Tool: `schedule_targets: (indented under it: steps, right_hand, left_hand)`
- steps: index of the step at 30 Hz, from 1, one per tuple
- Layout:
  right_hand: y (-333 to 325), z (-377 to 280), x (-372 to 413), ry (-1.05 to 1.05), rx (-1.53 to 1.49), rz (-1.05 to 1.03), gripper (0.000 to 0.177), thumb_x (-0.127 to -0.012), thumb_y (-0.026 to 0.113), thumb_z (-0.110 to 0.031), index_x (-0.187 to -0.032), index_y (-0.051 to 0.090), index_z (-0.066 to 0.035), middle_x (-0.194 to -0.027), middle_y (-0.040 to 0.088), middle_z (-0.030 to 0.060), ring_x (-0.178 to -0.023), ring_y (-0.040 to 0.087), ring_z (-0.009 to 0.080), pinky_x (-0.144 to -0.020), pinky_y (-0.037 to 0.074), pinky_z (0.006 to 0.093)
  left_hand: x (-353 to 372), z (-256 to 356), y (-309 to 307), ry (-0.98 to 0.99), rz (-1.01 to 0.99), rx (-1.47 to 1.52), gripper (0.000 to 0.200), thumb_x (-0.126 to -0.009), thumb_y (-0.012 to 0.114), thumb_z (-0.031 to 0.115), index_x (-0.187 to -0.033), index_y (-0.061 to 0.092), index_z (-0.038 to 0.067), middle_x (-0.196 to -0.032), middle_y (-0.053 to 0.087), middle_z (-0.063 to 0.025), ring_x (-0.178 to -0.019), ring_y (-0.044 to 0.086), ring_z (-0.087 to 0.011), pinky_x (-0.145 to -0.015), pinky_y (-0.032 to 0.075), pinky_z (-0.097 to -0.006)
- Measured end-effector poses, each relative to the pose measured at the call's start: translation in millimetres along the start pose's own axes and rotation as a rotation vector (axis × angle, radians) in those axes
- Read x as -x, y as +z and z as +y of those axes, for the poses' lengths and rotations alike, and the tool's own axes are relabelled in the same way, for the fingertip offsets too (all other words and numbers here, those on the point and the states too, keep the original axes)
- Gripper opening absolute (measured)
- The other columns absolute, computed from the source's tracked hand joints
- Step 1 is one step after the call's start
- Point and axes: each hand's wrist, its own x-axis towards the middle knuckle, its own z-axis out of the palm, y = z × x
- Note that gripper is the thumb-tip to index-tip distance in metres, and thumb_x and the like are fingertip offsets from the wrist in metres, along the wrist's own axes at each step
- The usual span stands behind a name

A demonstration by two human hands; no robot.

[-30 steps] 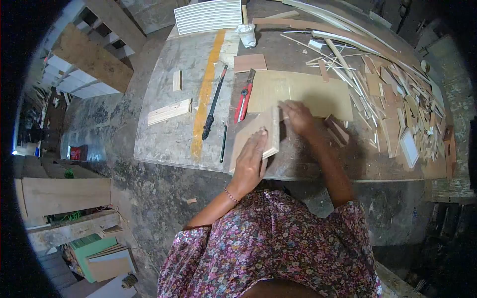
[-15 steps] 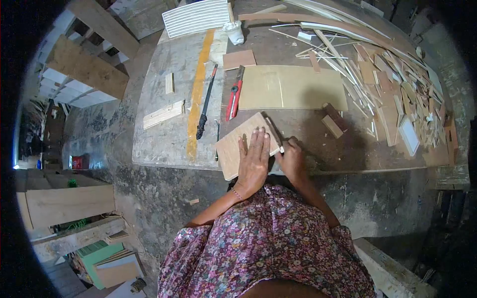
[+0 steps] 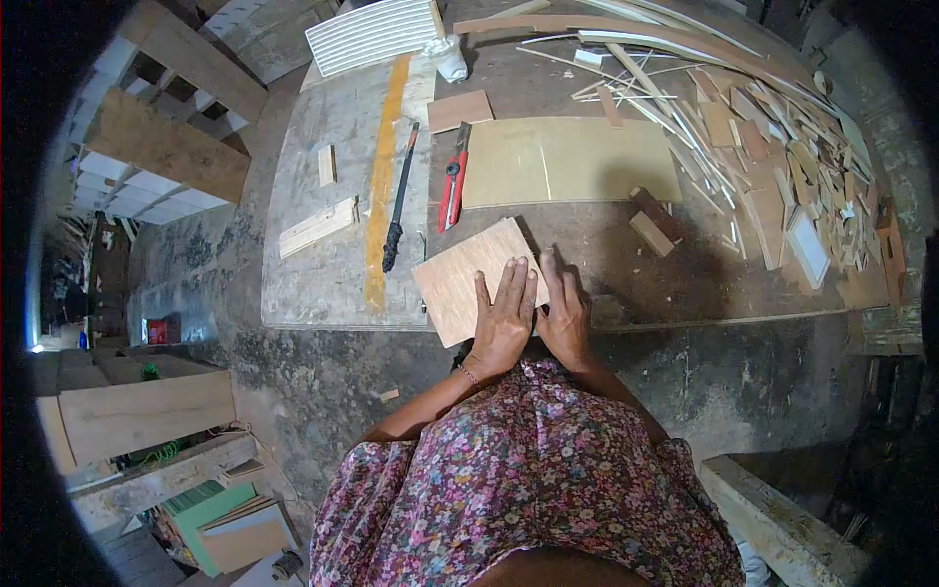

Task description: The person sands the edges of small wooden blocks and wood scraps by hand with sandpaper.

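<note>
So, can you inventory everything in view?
workbench: one, grey and brown, centre
wooden panel: one showing, light brown, near edge
large board: one, tan, middle
utility knife: one, red, left of large board
rod: one, black, left of utility knife
flat piece: one, reddish brown, beyond utility knife
wood strips: two, pale, bench's left side
block: one or two, brown, right of wooden panel
container: one, white, far side
slatted panel: one, white, far left corner
offcuts: many, mixed, right side
shelf frames: at least two, brown and white, left
green board: one, green, lower left
floral garment: one, multicoloured, bottom
left hand: one, flat on wooden panel
right hand: one, at its right edge
</note>
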Motion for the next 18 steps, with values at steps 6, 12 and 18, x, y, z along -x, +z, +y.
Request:
schedule_targets:
  steps: [6, 12, 18]
  right_hand:
    - [8, 18, 9, -0.138, 0.118, -0.007, 0.072, -0.063, 0.06, 0.006, -0.129, 0.042, -0.015, -0.104, 0.047, 0.0178, -0.09, 0.053, 0.0357, -0.075, 0.046, 0.0395]
    - [3, 19, 4, -0.195, 0.191, 0.015, 0.068, -0.058, 0.06, 0.01, -0.122, 0.051, -0.009, -0.096, 0.051, 0.0151, -0.087, 0.053, 0.0321, -0.075, 0.045, 0.0386]
    - [-9, 40, -7, -0.248, 0.215, 0.004, 0.067, -0.066, 0.053, 0.011, -0.128, 0.044, -0.013, -0.1, 0.051, 0.0158, -0.089, 0.053, 0.0329, -0.075, 0.046, 0.0376]
  left_hand:
    - [-5, -3, -24, -0.003, -0.082, 0.163, 0.051, -0.076, 0.056, 0.01, -0.122, 0.042, -0.006, -0.137, 0.029, -0.0213, -0.127, 0.03, -0.0337, -0.099, 0.023, -0.0538]
    - [-52, -53, -47, -0.201, 0.146, 0.24, 0.042, -0.077, 0.062, 0.019, -0.112, 0.053, -0.003, -0.107, 0.055, -0.0234, -0.095, 0.054, -0.0344, -0.083, 0.041, -0.0416]
    - [-52, -82, -16, -0.384, -0.162, 0.623, 0.044, -0.076, 0.066, 0.024, -0.106, 0.055, -0.005, -0.085, 0.063, -0.0171, -0.072, 0.06, -0.0254, -0.066, 0.047, -0.0345]
